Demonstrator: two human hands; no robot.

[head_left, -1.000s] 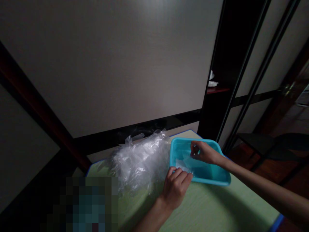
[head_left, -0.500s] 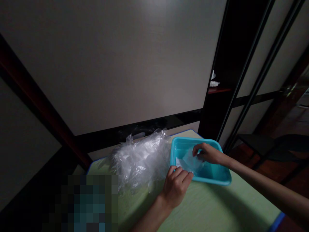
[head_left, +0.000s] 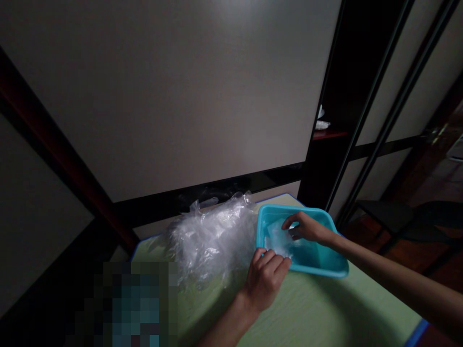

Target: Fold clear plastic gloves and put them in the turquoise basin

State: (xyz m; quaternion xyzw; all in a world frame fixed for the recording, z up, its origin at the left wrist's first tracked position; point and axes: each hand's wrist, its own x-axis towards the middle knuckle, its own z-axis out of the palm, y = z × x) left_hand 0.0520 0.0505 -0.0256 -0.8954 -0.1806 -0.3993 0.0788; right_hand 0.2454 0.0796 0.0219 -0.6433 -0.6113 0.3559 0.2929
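A turquoise plastic basin (head_left: 325,265) stands on the light green table. My left hand (head_left: 265,279) has its fingers hooked over the basin's near left rim. Inside, crumpled translucent plastic (head_left: 278,238) lies toward the left end. Just above that plastic is my right hand (head_left: 304,227), reaching in from the right with fingers bent and apart; whether the fingertips touch it is hard to see. To the left of the basin rests a large heap of clear plastic bags or film (head_left: 213,241), shiny and wrinkled.
The green tabletop (head_left: 304,308) has a blue edge and backs onto a pale wardrobe panel (head_left: 210,106). A dark open shelf (head_left: 329,135) holds small white items. A dark chair (head_left: 408,221) stands at right. A blurred-out patch covers the lower left.
My right hand has shifted slightly left inside the basin and its fingers have spread. The plastic beneath it has moved a little left. My left hand keeps its place on the rim.
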